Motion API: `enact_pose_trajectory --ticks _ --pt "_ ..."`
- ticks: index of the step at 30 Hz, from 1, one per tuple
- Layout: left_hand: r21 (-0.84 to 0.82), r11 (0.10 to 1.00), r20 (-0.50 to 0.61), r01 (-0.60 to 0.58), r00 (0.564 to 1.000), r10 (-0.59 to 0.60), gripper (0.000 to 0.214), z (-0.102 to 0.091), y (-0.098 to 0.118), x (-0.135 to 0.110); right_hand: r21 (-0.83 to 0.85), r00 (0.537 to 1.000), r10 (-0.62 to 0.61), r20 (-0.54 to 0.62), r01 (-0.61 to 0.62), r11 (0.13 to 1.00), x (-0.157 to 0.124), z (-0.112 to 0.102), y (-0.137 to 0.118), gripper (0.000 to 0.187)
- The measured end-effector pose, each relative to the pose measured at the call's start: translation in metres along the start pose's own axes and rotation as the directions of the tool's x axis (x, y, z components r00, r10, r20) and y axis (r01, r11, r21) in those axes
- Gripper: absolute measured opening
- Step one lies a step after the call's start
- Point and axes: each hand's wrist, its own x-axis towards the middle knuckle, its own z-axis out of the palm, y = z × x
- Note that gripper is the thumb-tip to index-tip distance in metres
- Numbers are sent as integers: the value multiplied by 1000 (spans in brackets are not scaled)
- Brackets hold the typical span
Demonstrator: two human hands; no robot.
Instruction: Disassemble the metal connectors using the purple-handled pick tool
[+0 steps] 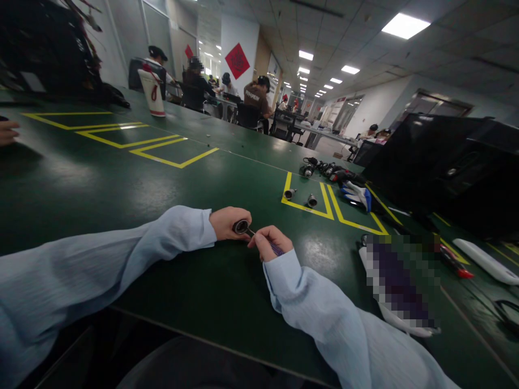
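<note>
My left hand (227, 222) rests on the green table (121, 183) with its fingers closed round a small round metal part (241, 226), its open end facing me. My right hand (270, 242) is pinched on a thin tool (259, 237) with a dark purple handle, and the tool's tip touches the part. Both forearms in pale blue sleeves lie on the table. Two similar metal parts (290, 193) (312, 201) sit inside a yellow-taped box further right.
A heap of dark parts (324, 168) and a blue-white glove (357, 195) lie beyond the box. Large black cases (438, 162) stand at the right. A white bag (153, 93) stands far left. Another person's hand (7, 132) rests at the left edge. People sit at the back tables.
</note>
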Motion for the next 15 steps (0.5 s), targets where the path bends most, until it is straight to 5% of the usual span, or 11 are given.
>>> enact_pose_trajectory --ticks 4,9,15 --pt "4 1000 -21 -24 999 24 13 -1 2 -1 196 998 65 18 -67 978 5 -1 3 22" --pt "-32 999 -79 -34 996 32 9 -2 4 -1 505 985 139 98 -170 846 13 -1 12 20" --pt "-110 994 -133 2 991 -17 11 -1 7 0 652 976 157 150 -217 727 18 0 18 19"
